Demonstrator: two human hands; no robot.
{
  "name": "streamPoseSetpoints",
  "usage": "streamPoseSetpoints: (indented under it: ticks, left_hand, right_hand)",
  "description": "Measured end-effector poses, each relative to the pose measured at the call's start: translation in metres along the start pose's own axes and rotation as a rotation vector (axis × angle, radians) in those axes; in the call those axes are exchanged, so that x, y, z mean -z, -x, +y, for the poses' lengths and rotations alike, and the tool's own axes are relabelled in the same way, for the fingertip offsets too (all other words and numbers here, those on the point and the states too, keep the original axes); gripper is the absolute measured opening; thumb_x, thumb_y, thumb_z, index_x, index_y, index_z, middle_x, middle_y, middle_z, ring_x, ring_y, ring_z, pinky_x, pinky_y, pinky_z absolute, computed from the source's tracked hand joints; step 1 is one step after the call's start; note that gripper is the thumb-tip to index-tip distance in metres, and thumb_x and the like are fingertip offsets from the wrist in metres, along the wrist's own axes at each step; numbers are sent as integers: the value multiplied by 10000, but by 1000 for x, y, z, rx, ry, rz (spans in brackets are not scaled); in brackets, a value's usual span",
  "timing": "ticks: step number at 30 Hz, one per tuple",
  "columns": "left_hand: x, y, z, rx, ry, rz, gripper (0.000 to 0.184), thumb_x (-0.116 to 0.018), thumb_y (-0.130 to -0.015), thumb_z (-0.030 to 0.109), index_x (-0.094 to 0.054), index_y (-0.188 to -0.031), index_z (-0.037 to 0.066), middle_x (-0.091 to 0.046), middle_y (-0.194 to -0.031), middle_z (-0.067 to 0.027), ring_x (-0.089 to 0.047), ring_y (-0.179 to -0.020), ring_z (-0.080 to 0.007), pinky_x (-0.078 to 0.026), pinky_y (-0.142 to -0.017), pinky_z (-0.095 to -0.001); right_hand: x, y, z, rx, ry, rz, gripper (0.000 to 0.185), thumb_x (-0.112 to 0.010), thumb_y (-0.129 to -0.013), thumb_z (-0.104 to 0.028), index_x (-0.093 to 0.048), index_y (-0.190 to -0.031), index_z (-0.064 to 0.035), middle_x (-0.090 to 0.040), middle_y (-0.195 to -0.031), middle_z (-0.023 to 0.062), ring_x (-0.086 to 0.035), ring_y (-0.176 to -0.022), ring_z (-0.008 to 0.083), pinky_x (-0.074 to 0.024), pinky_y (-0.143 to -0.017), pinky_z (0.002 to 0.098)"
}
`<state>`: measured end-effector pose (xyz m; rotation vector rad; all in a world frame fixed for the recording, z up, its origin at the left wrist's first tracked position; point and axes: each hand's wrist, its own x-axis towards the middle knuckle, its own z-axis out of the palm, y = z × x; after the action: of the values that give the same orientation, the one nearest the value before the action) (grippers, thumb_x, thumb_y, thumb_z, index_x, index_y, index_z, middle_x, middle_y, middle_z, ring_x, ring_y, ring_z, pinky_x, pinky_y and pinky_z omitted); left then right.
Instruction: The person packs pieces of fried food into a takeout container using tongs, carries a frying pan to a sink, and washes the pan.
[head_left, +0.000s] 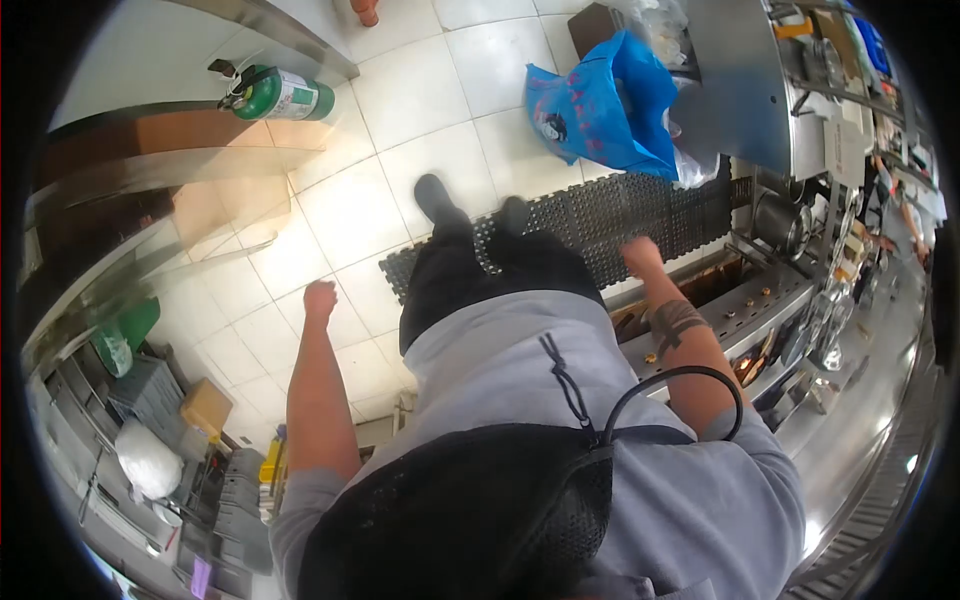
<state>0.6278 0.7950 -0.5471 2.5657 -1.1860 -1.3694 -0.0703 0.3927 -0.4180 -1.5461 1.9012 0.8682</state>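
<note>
My left hand (320, 299) hangs at my side over the white tile floor (345, 205), its fingers curled in and nothing visible in them. My right hand (641, 256) hangs on the other side, above the edge of a black perforated rubber mat (610, 225). Its fingers are also curled, with nothing showing in them. The stainless steel cooking counter (775, 310) runs close beside my right forearm. Both hands are apart from any object. My dark shoes (436, 198) stand near the mat, the left one on the tiles.
A blue bag (605, 110) stands on the floor ahead, by a steel cabinet (735, 85). A green fire extinguisher (285, 95) is at the upper left. Metal pots (783, 222) and pans line the right side. Grey bins (150, 395) and a cardboard box (206, 408) are at the left.
</note>
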Motion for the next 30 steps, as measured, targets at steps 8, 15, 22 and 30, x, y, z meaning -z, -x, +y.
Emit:
streamPoseSetpoints:
  ticks: [8, 15, 22, 30]
  left_hand:
    - [101, 58, 123, 144, 611, 49, 287, -616, -898, 206, -668, -1057, -28, -684, -830, -87, -640, -725, -158, -499, -656, -288]
    - [133, 21, 108, -11, 436, -155, 252, -581, -901, 198, -660, -1078, 37, -674, -948, -58, -653, -780, -154, -494, -649, -289]
    - [207, -6, 5, -58, 320, -305, 295, -603, -902, 241, -649, -1101, 28, -674, -941, -69, -651, -774, -171, -499, -651, -300]
    - [220, -98, -201, -170, -240, -323, 108, -625, -847, 132, -646, -786, 46, -618, -679, -54, -618, -604, -150, -480, -509, -310]
  right_hand:
    - [-38, 96, -68, 175, -300, 3, 384, -570, -827, -342, -697, -840, 20, -691, -894, 236, -672, -905, 393, -521, -844, 458]
    - [-87, 212, -103, -36, -565, 125, 399, -673, -772, -348, -703, -948, 8, -686, -1038, 217, -646, -1012, 376, -503, -906, 432]
    - [-171, 334, -162, -220, -569, -64, 357, -680, -794, -349, -712, -926, -19, -702, -788, 161, -701, -704, 304, -562, -674, 424]
    - [-200, 405, -237, 69, -566, 18, 337, -693, -846, -322, -685, -980, -13, -692, -767, 109, -678, -662, 211, -547, -646, 349]
